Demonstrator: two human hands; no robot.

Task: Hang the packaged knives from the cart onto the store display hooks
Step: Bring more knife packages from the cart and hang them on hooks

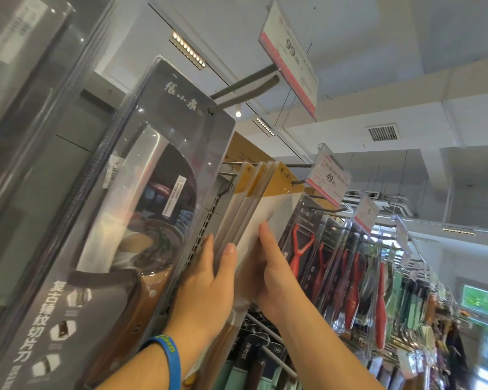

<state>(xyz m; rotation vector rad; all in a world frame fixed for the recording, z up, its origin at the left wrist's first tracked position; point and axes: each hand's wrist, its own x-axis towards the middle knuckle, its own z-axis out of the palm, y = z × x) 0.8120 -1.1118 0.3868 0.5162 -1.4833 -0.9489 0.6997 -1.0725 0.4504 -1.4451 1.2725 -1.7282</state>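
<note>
the left hand point(206, 282), wearing a blue wristband point(166, 358), grips the lower part of the yellow-topped packaged knives point(265, 198) between thumb and fingers. the right hand point(268, 268) lies against their white front, one digit straight, the rest hidden, so its grip cannot be told. the packs hang on a display hook point(297, 181) beside a price tag point(328, 178).

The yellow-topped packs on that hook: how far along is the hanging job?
Done: several packs with yellow tops already hang on a hook beside the 49 price tag. In hand: the left hand and the right hand both hold that bunch near its lower end, thumbs in front, apparently settling it. Left: unclear, since nothing waiting to be hung is in view.
</note>
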